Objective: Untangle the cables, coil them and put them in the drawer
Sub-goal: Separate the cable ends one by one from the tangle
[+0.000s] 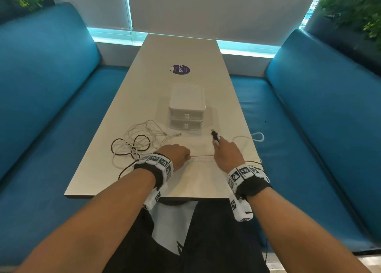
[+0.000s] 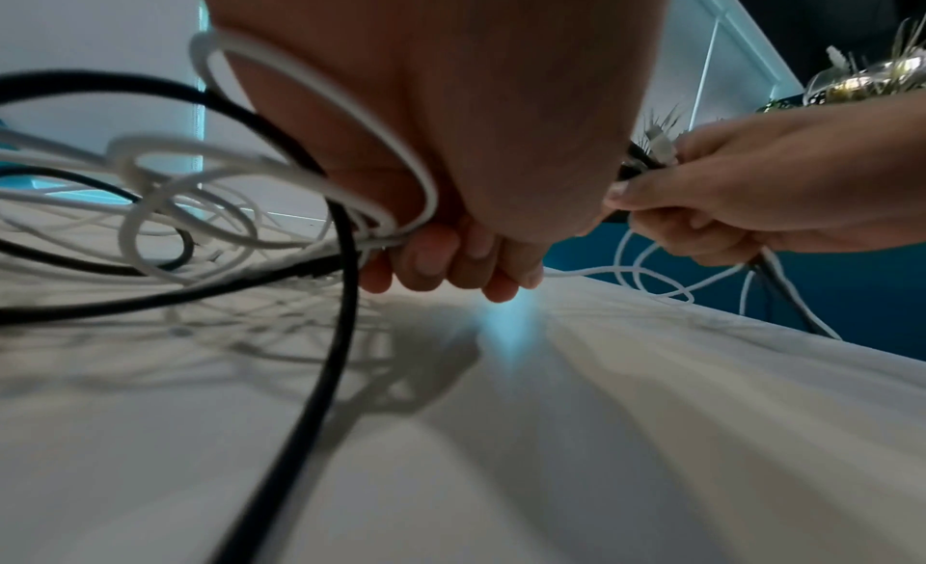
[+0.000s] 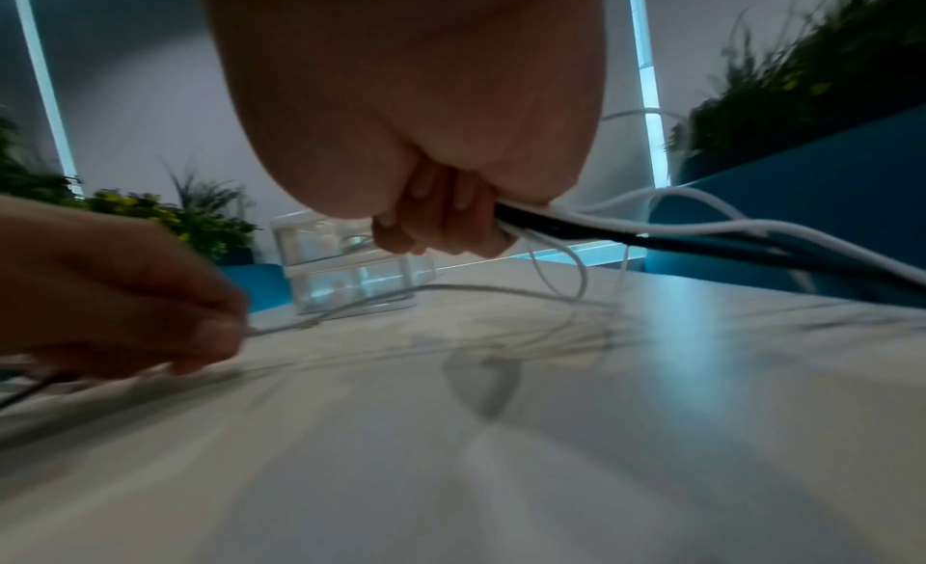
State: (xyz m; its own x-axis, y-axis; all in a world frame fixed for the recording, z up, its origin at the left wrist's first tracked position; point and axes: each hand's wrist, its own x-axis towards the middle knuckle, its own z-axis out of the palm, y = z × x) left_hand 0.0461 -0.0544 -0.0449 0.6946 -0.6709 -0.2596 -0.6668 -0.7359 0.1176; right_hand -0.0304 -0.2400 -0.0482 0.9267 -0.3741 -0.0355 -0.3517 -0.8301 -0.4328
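Blue benches flank your pale rectangular table [image 1: 144,70]. At 9 o'clock the white and black cable tangle [image 1: 136,143] blurs together. Your left hand [image 1: 175,154] pinches a white strand; your right hand [image 1: 225,153] grips plug ends. At 12 o'clock, the clear two-drawer box [image 1: 186,108] stays closed, contents unreadable.

Bench [image 1: 144,70]: smooth pale laminate with a soft sheen that mirrors the window light. Drawer unit [image 1: 186,106]: translucent, glossy white plastic, two drawers stacked. White cables [image 1: 142,128]: thin, matt, rubbery sheath; one thicker strand [image 2: 150,145] looks braided. Black cable [image 2: 321,374]: smooth, slightly glossy plastic jacket. Seats [image 1: 51,77]: blue leather-like upholstery, smooth with a dull shine. Sticker [image 1: 181,69]: flat purple print. Wristbands [image 1: 158,163]: black cloth under white marker blocks.
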